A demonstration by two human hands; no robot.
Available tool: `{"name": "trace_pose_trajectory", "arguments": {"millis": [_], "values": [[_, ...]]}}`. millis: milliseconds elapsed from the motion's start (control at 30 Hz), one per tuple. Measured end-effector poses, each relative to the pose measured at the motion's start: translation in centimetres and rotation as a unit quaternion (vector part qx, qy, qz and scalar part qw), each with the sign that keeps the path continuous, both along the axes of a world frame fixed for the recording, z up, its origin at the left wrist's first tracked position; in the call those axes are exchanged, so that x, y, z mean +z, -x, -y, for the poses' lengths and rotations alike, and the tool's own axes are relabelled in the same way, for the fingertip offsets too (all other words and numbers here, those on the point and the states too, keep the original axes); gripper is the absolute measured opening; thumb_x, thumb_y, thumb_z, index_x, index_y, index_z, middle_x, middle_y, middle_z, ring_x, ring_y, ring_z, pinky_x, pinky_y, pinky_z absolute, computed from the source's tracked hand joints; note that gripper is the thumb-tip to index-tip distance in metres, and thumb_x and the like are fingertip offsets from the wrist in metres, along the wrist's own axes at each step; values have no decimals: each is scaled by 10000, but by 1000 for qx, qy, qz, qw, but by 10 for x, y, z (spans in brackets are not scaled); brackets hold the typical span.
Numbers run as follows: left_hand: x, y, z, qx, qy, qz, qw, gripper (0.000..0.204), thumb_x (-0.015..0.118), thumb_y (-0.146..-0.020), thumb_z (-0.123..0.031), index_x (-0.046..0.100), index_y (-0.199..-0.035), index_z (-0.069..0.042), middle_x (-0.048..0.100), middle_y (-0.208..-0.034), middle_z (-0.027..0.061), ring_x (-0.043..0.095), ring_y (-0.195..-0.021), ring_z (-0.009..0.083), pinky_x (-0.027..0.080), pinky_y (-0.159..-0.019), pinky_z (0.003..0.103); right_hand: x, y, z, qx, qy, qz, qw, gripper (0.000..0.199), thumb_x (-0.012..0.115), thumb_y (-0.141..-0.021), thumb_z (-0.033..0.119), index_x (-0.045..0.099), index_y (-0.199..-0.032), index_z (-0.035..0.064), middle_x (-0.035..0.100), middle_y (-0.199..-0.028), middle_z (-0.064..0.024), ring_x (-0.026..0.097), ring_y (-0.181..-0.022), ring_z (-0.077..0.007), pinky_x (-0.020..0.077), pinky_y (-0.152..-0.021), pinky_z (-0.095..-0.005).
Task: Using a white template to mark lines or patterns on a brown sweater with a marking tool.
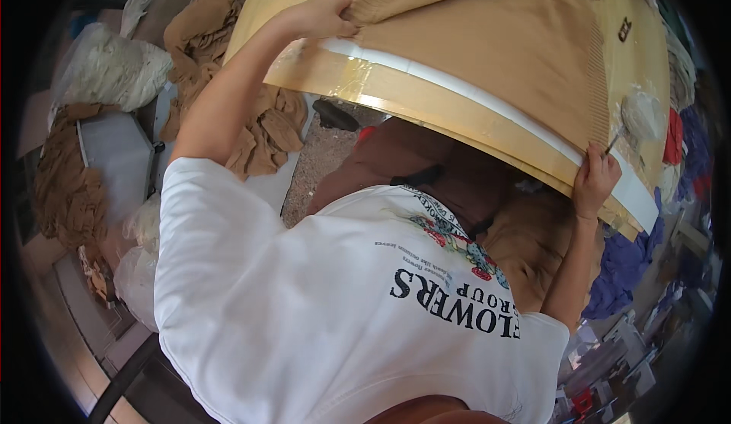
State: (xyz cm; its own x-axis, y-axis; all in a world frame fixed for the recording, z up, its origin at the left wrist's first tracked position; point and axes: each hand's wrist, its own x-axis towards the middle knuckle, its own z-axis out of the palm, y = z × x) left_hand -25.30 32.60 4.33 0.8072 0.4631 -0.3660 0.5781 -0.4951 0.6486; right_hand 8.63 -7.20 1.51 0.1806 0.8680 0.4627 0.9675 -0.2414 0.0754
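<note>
A tan knitted garment with ribbed edges lies spread on the yellowish table, one layer folded over at its far side. My left hand is closed, its fingers pinching the garment's ribbed edge at the left. At the near right corner, my right hand pinches the other ribbed edge beside the table's rim. A thin dark object shows just above the right fingertips; I cannot make out what it is. A white strip runs along the table's near edge, under the garment's near side.
Clear tape, apparently a roll, sits on the table at the right. A small dark patterned piece lies farther back. Brown garments are heaped at the left, near a plastic-wrapped white bundle. Purple cloth hangs at the right.
</note>
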Motion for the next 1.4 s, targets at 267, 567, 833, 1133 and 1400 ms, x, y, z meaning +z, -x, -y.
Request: {"name": "trace_pose_trajectory", "arguments": {"millis": [267,567,833,1133,1400], "values": [[13,-150,171,-15,-106,367,924,134,633,-776,-35,621,-909,-20,580,-837,103,588,-676,162,471,-553,263,8,-6,6,23,5,8,1000,288,558,-711,26,569,-998,49,569,-789,-36,538,-819,-210,390,-779,-373],[-45,-269,277,-188,-187,413,871,233,595,-663,-44,642,-890,-66,607,-927,68,546,-806,277,469,-721,363,8,-12,31,-91,-31,-249,964,373,517,-715,-48,582,-1064,67,611,-947,-79,558,-875,-221,436,-746,-314],[-38,-272,255,-351,-294,333,824,493,593,-624,-59,613,-1092,-212,548,-1164,-67,480,-871,214,451,-718,328,-16,-23,50,-1,-272,-566,778,373,414,-794,-94,415,-1160,-23,517,-1219,-114,508,-1127,-209,396,-945,-288],[-34,-283,258,-400,-357,308,786,552,601,-638,-79,567,-1158,-262,497,-1242,-101,462,-847,206,436,-687,325,-18,-26,52,15,-314,-574,756,263,407,-899,-9,405,-1162,-24,543,-1185,-141,508,-1119,-196,385,-954,-285],[-9,-277,273,-436,-443,232,748,368,551,-734,-235,593,-1079,-114,552,-1111,-9,465,-899,196,359,-766,356,94,-33,30,-88,-376,-520,762,352,406,-961,280,501,-1189,29,492,-644,11,421,-500,-35,368,-466,-164]]}}
